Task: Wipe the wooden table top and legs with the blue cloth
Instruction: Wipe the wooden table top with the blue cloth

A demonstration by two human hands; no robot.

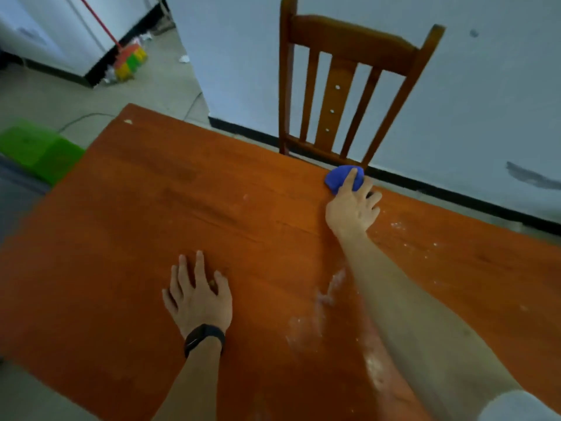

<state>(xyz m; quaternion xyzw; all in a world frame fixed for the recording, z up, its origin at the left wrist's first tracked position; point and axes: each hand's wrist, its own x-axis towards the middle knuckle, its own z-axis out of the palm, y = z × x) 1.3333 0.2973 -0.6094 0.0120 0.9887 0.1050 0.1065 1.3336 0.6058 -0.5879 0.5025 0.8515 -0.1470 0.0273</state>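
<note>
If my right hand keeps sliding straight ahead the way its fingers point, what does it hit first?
The right hand already holds the blue cloth at the table far edge. Straight on, it would probably meet the wooden chair back just beyond, though the depth is unclear.

Two bare forearms show. The left one wears a slim black band with a dark oblong face [205,338] at the wrist; the right arm ends in a short pale sleeve edge [516,405].
</note>
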